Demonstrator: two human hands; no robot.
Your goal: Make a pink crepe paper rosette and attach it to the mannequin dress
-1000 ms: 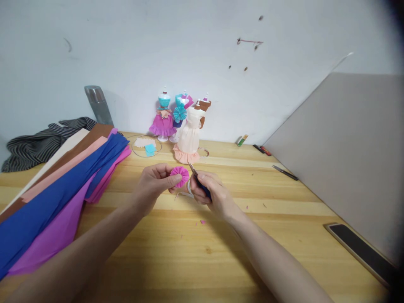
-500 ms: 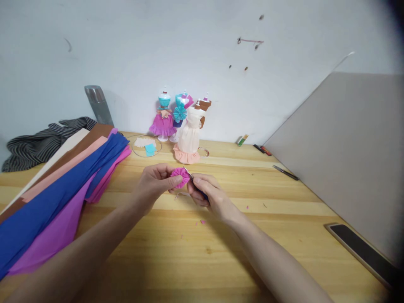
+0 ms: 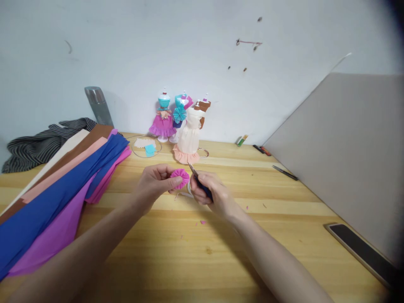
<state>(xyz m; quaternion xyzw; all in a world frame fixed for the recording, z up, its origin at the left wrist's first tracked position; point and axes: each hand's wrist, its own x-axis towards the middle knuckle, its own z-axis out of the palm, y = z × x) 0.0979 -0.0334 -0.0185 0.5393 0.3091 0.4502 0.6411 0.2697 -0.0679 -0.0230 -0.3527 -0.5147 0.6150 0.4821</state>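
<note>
Between thumb and fingers, my left hand (image 3: 159,180) pinches a pleated pink paper rosette (image 3: 181,177) over the middle of the table. My right hand (image 3: 210,189) is wrapped around dark-handled scissors (image 3: 201,182), whose metal tips point up and away, just right of the rosette and apart from it. A white ring-shaped thing (image 3: 189,189), perhaps a tape roll, shows partly behind my right hand. Tiny pink paper scraps (image 3: 203,222) lie on the wood below my hands.
Small dress forms in paper dresses (image 3: 189,134) stand by the wall. Long coloured paper sheets (image 3: 63,198), a striped cloth (image 3: 47,141) and a bottle (image 3: 98,105) are at left. A wire hoop (image 3: 161,147) surrounds paper pieces. At right lie a pen (image 3: 285,172) and a phone (image 3: 360,252).
My right hand has drawn the scissors slightly right, away from the rosette's edge. The left hand keeps the rosette in nearly the same place.
</note>
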